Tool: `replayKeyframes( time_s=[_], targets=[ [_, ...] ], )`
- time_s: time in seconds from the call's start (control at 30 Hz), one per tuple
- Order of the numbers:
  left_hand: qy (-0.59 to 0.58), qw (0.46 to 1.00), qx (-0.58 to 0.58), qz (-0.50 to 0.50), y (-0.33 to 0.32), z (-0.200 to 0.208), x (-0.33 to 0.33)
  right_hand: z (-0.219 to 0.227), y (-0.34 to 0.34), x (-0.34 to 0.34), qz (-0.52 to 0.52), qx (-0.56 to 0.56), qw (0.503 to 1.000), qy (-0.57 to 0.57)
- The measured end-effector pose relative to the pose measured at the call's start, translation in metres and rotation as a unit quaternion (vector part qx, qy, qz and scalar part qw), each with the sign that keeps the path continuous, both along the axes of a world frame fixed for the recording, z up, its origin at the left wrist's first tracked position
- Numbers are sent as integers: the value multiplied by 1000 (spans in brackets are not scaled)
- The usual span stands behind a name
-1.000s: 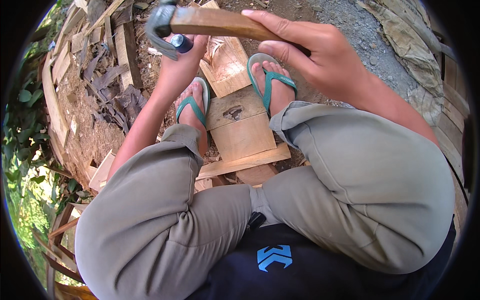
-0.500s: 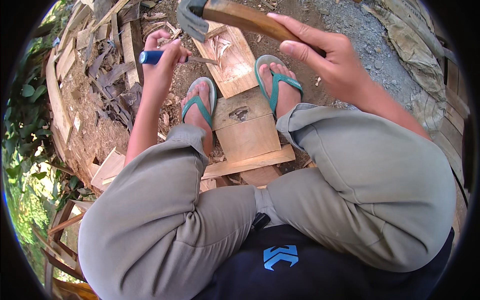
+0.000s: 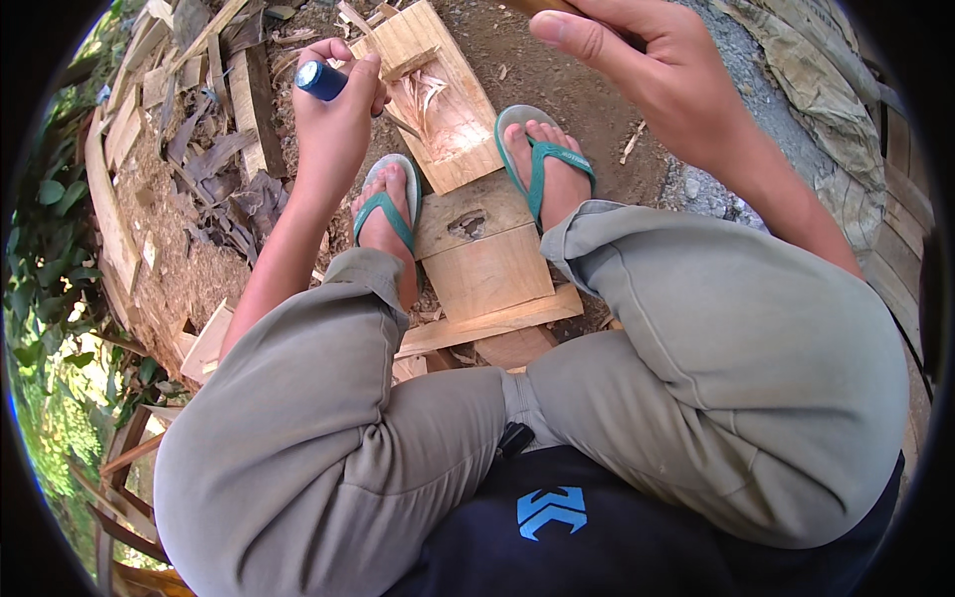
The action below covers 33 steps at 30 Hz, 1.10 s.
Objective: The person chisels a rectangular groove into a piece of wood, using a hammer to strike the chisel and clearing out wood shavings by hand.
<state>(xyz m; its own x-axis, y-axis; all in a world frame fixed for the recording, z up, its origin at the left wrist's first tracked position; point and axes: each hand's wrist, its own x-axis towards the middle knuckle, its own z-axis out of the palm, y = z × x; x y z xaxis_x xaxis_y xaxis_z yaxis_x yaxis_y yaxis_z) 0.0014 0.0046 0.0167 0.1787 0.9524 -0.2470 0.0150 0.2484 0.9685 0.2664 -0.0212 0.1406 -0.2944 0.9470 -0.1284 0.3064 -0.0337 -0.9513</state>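
Observation:
My left hand (image 3: 336, 127) is closed around the blue handle of a chisel (image 3: 321, 81). Its thin metal blade slants down to the right, with the tip at the left side of a hollow cut into a pale wooden block (image 3: 470, 82). Curled shavings (image 3: 426, 92) lie inside that hollow. My right hand (image 3: 668, 80), raised at the upper right, grips the wooden handle of a hammer (image 3: 542, 6); the hammer's head is beyond the top edge. The block's near end meets a wider board (image 3: 489, 267) with a dark knot hole, between my sandalled feet.
Scrap wood (image 3: 254, 109) and dry bark pieces (image 3: 214, 164) are heaped at the left on sawdust-covered ground. Grey gravel (image 3: 756, 99) and crumpled sheeting (image 3: 811, 60) lie at the right. A narrow plank (image 3: 497, 320) crosses in front of me, near my knees.
The hammer has gone up, its head leaving the picture. My left hand has shifted slightly right, and the chisel is tilted more steeply, its tip lower along the hollow.

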Motion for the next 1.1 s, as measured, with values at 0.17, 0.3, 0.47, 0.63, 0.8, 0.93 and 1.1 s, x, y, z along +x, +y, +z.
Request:
replayKeyframes(
  time_s=[0.17, 0.3, 0.47, 0.63, 0.8, 0.93, 1.1],
  targets=[
    [11, 1000, 2, -11, -6, 4, 6, 15, 0, -2, 35, -19, 999, -36],
    [-6, 999, 16, -42, -9, 3, 10, 2, 0, 4, 53, 16, 998, -21],
    [7, 999, 12, -30, -13, 5, 10, 15, -2, -3, 71, 14, 997, -29],
    [-2, 1000, 8, -27, -16, 4, 13, 21, -3, -1, 87, 54, 992, -71],
    [0, 999, 27, -27, -29, -5, 14, 1, -2, 10, 123, 152, 980, -37],
    [22, 998, 57, -27, -34, -3, 20, 2, -5, 12, 122, 158, 979, -42],
    [17, 998, 57, -11, -26, 4, 18, -2, -5, 14, 122, 177, 975, -51]
  ],
)
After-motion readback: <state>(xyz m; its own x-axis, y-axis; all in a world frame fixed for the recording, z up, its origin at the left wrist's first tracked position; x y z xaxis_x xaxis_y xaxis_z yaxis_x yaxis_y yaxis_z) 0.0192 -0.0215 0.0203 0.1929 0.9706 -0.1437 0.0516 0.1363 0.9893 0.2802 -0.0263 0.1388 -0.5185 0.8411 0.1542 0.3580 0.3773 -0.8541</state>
